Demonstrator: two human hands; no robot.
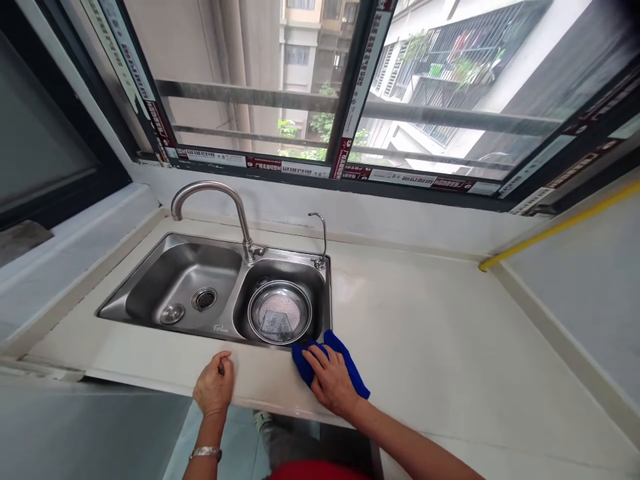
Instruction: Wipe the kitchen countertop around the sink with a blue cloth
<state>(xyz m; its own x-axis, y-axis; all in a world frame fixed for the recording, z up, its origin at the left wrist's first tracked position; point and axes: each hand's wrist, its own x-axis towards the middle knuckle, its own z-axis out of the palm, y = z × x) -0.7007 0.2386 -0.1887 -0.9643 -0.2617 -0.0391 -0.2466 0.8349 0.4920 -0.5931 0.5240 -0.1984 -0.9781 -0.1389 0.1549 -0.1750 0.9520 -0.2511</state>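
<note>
My right hand (pixel 331 381) lies flat on a blue cloth (pixel 350 363), pressing it onto the cream countertop (pixel 430 333) at the sink's front right corner. Its fingers are spread over the cloth. My left hand (pixel 215 387) rests on the counter's front edge, fingers curled loosely, with nothing visible in it. A silver bracelet sits on that wrist. The steel double sink (pixel 150 277) lies just beyond both hands. Its right bowl holds a round metal strainer basket (pixel 279 312).
A tall curved faucet (pixel 210 193) and a small thin tap (pixel 320 233) stand behind the sink. A window (pixel 320 87) with dark frames runs along the back wall. A yellow pipe (pixel 555 230) crosses the right wall. The counter extends far to the right.
</note>
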